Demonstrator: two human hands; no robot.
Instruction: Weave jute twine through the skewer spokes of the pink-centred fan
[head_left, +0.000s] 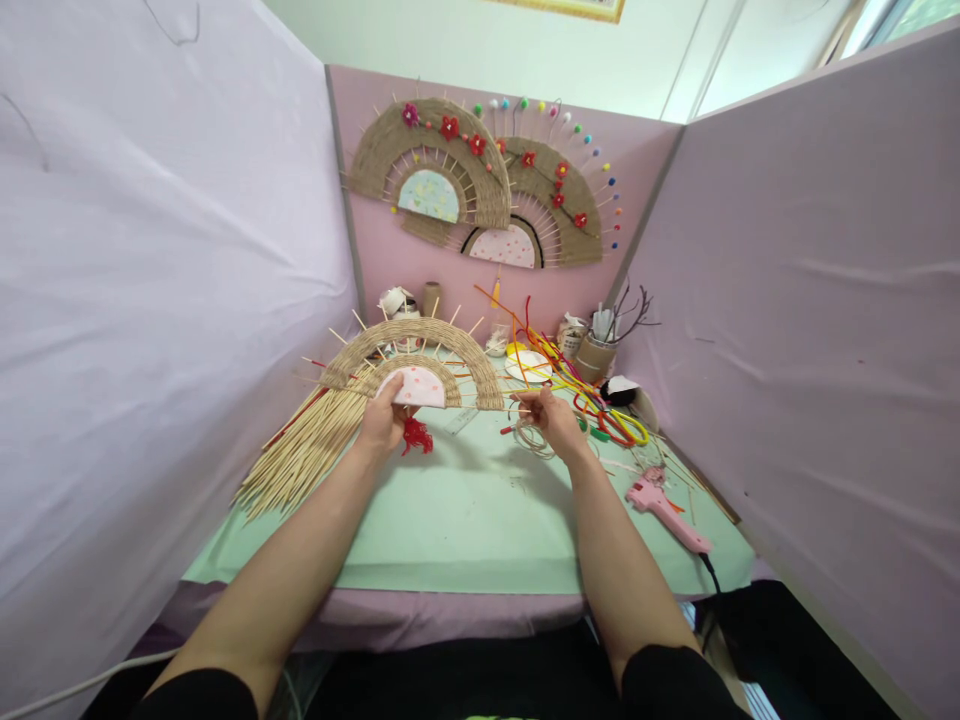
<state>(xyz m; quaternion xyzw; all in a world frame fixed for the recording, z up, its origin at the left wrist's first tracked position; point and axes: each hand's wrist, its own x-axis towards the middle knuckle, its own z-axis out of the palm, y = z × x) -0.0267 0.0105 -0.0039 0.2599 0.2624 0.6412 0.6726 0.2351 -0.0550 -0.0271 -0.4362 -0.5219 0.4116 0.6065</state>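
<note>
A half-round woven fan (480,362) with twine bands, thin wooden sticks and a white dotted centre piece is held up over the table. My left hand (384,415) grips its lower middle, thumb on the dotted piece. My right hand (551,415) is at the fan's right end, fingers pinched around the tip of a thin stick there. A red tassel or yarn bundle (417,435) hangs just right of my left hand. Loose twine (532,438) lies beneath my right hand.
Many wooden sticks (300,450) lie on the left. A pink glue gun (667,510) with a black cord rests on the right. Colourful pipe cleaners (626,425), a white plate (529,366) and a jar of twigs (598,355) stand behind. Finished fans (442,125) hang on the back panel.
</note>
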